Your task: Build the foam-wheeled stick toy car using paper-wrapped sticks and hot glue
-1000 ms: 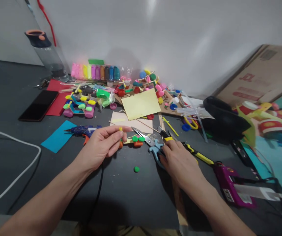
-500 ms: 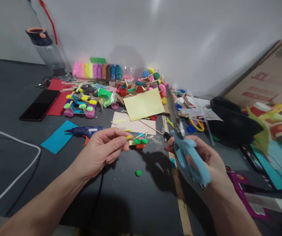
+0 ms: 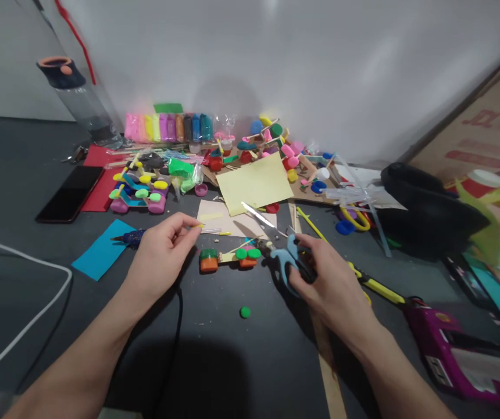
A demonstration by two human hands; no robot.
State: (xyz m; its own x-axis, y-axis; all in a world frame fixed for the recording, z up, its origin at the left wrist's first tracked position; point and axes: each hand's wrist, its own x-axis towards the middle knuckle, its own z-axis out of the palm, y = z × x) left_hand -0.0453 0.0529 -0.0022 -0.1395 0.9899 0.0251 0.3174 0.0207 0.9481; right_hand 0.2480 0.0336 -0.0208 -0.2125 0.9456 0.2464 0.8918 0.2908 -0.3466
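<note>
My left hand (image 3: 167,247) is closed in a pinch, with the tip of a small yellow straw-like piece (image 3: 200,225) showing between thumb and finger. Light blue scissors (image 3: 285,265) are in my right hand (image 3: 326,276), its fingers on the handles, low over the table with the blades slanting away to the left. Between my hands lies a small clay model (image 3: 230,256) with orange and green blocks, green discs and a pale strip. A single green clay disc (image 3: 245,312) rests nearer to me. The glue gun (image 3: 132,238) is partly hidden behind my left hand.
Pale yellow paper (image 3: 254,183) lies behind the model. Several clay cars (image 3: 139,192) stand at left near a phone (image 3: 69,194). A yellow cutter (image 3: 381,286), a purple tool (image 3: 442,343) and a black object (image 3: 428,212) occupy the right. A bottle (image 3: 79,107) stands far left.
My right hand has lowered the scissors and shifted them left, from upright to slanting across the table. My left hand has drawn back left with the yellow piece, uncovering the model's left end.
</note>
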